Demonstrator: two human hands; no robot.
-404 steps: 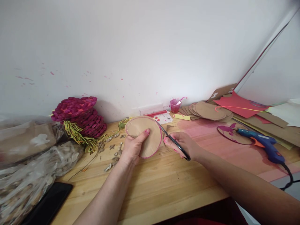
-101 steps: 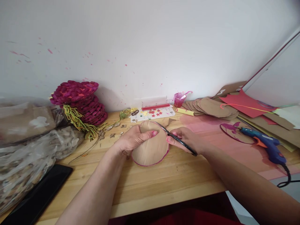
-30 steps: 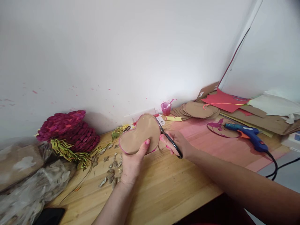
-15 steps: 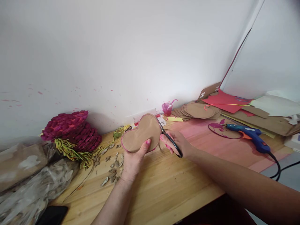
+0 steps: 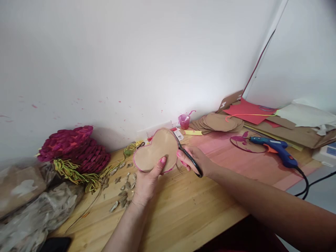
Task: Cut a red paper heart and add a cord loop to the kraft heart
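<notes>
A brown cardboard heart (image 5: 160, 148) with a pink-edged outline is held up over the wooden table by my left hand (image 5: 149, 178), its thumb pressed on the face and the fingers hidden behind. My right hand (image 5: 194, 159) grips black-handled scissors (image 5: 193, 161), whose blades lie along the heart's right edge. A thin offcut hangs below that edge, near the fingers. Pink stains mark the nails of both hands. Several small shell-like pieces (image 5: 123, 198) lie scattered left of my left wrist.
At the left are a magenta stack (image 5: 91, 155) with yellow-green yarn (image 5: 76, 173) and a plastic bag (image 5: 49, 210). A pink-stained cup (image 5: 184, 121) and cut cardboard pieces (image 5: 223, 122) stand along the wall. A corded blue glue gun (image 5: 285, 152) rests at the right.
The whole scene has shifted slightly left as the head view turned. Both hands keep their grip on the heart and the scissors, with the blades still at the right edge.
</notes>
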